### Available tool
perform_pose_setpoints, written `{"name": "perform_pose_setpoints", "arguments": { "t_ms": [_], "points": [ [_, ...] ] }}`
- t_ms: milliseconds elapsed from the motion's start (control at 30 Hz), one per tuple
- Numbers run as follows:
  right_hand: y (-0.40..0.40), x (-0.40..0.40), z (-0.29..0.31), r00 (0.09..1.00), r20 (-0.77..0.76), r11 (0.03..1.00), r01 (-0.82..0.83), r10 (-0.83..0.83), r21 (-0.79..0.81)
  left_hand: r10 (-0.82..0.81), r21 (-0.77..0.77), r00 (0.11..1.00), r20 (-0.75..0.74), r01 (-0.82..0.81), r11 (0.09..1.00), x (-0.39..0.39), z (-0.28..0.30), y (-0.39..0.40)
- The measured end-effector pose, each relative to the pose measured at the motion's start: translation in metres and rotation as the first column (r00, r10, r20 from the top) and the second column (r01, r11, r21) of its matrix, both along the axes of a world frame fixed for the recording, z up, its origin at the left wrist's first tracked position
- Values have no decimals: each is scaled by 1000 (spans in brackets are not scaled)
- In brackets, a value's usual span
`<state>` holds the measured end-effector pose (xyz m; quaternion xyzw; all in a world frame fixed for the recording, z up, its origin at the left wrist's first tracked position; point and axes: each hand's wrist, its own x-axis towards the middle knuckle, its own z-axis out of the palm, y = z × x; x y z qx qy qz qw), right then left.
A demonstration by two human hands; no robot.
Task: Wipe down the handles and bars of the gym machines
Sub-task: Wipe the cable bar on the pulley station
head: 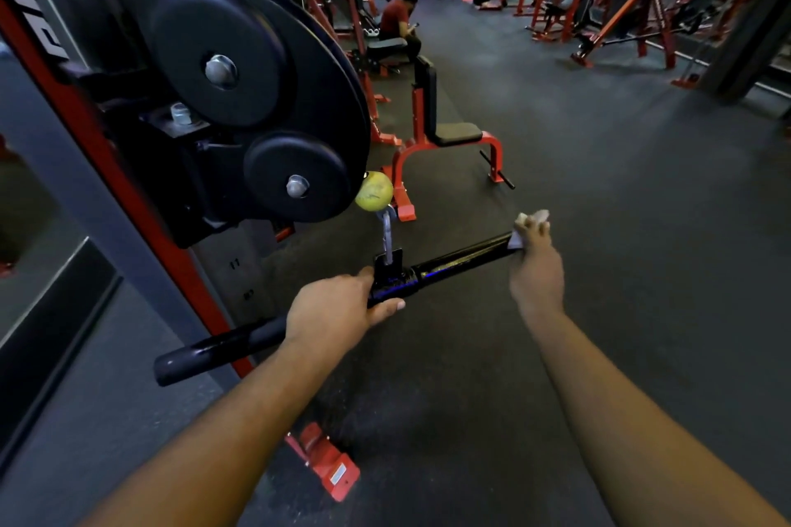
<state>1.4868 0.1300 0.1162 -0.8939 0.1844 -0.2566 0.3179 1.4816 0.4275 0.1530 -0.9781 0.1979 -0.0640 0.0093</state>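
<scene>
1. At the cable station on the left of the head view, I've got the black pulldown bar (pixel 462 259) hanging off its metal link under a yellow ball stopper (pixel 373 190), and that bar is what's being cleaned right now
2. My left hand (pixel 338 310) is wrapped tight around the bar just left of its centre bracket, steadying it
3. My right hand (pixel 535 270) is closed over the far right end of the bar with a white wipe (pixel 520 233) pinched against it, so the cloth is touching the tip
4. Progress guess: the right half looks glossy and maybe damp, so I'd say that side is about done. The left half, from my left hand out to the near end, doesn't obviously look wiped, though I can't really tell from shine alone
5. Still to go, as far as I can judge: that left grip, then every other machine in the room, so we're early in the whole job
6. Count: one bar in hand, one wipe, two round black pulley covers (pixel 218 56) on the station (big one up top, smaller one below), one yellow ball, one red seat bench (pixel 445 141) just past the bar
7. Three other people visible way back, one seated on a bench (pixel 398 19), two farther off. More red racks fill the right side, too many and too blurry to count honestly
</scene>
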Motion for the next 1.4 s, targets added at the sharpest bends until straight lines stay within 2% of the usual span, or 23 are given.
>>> {"name": "perform_pose_setpoints", "arguments": {
  "t_ms": [133,233,300,333,400,467,500,567,600,667,767,833,867,900,967,1033,1100,1167,1267,1400],
  "points": [
    [71,-16,-20,973,154,984,-178,173,19,4,28,999,37,-5,1000,2,3,3],
    [117,-38,-23,902,149,908,-416,405,55,11,53,998,63,-14,998,6,4,6],
    [116,-45,-14,858,181,861,-500,480,89,10,52,998,58,-13,999,7,4,8],
    [104,-44,-9,868,231,875,-471,439,108,7,50,999,50,-10,999,7,5,8],
    [64,-34,0,924,320,949,-271,209,164,2,43,1000,15,-2,999,7,4,7],
    [19,-20,7,966,260,983,-59,12,174,2,27,1000,-26,-1,1000,6,4,5],
    [5,-14,6,984,180,991,-12,-12,136,1,19,999,-35,0,1000,5,3,3],
    [3,-9,-1,997,71,998,-12,7,59,-4,-2,1000,-28,4,1000,1,1,1],
    [15,-10,-7,997,71,998,-32,28,54,-5,-5,1000,-21,5,1000,0,0,1],
    [54,-17,-22,983,145,989,-125,112,83,-5,9,1000,-12,5,1000,0,1,3],
    [116,-37,-34,916,196,928,-367,350,57,-6,45,1000,6,6,999,5,7,7],
    [122,-46,-32,866,204,866,-484,456,122,-7,60,1000,7,6,998,7,9,9],
    [112,-46,-30,854,247,851,-501,458,155,-11,63,1000,11,11,998,8,10,11],
    [98,-45,-28,860,302,860,-476,412,182,-17,69,1000,15,16,997,8,10,12],
    [58,-34,-21,912,346,940,-294,220,175,-29,79,999,14,28,997,9,10,13],
    [19,-17,-14,966,244,988,-111,82,108,-40,82,999,3,39,996,10,10,12],
    [-1,-4,-13,995,83,998,-56,54,23,-41,82,999,-5,42,996,8,10,9],
    [14,-2,-14,996,31,995,-78,80,-66,-32,75,999,-11,33,997,5,9,7],
    [71,-11,-17,975,72,968,-196,209,-157,-30,81,999,17,28,996,5,9,9],
    [119,-24,-14,884,39,883,-461,466,-85,-29,104,999,29,26,994,9,11,12]
  ]
}}
